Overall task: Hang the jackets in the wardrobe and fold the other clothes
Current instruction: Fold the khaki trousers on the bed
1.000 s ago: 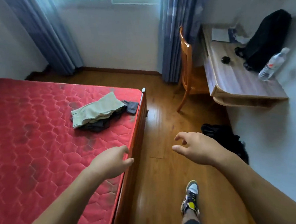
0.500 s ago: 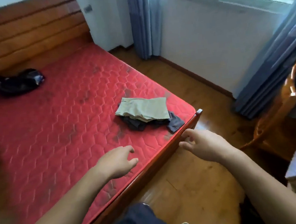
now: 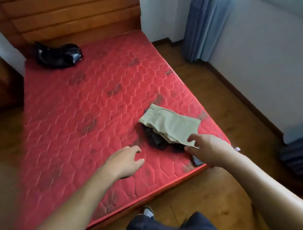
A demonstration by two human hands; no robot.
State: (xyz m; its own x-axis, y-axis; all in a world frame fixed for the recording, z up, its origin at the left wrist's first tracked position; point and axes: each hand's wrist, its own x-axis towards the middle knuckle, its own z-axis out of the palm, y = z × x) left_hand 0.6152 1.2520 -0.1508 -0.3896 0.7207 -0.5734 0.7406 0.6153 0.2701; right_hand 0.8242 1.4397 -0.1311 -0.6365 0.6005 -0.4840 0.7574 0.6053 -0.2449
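Reaching: right hand (image 3: 209,151) nearer — grip spread at the folded trousers' (image 3: 171,125) near edge
Axis: running away leftward
Left hand (image 3: 125,162): spread, empty

Single view, head-mounted, wide-angle. The camera stands at the foot of the bed (image 3: 85,108), near its right corner, and looks forward and steeply down across the red mattress toward the wooden headboard (image 3: 72,18) at 12 o'clock. Both forearms enter from 6 o'clock; the left hand (image 3: 125,161) and right hand (image 3: 210,150) sit close to the lens, over the near mattress edge. Curtain (image 3: 199,21) and wall fill 2 o'clock. Straight lines bow toward the frame edges. No second view shares the scene.
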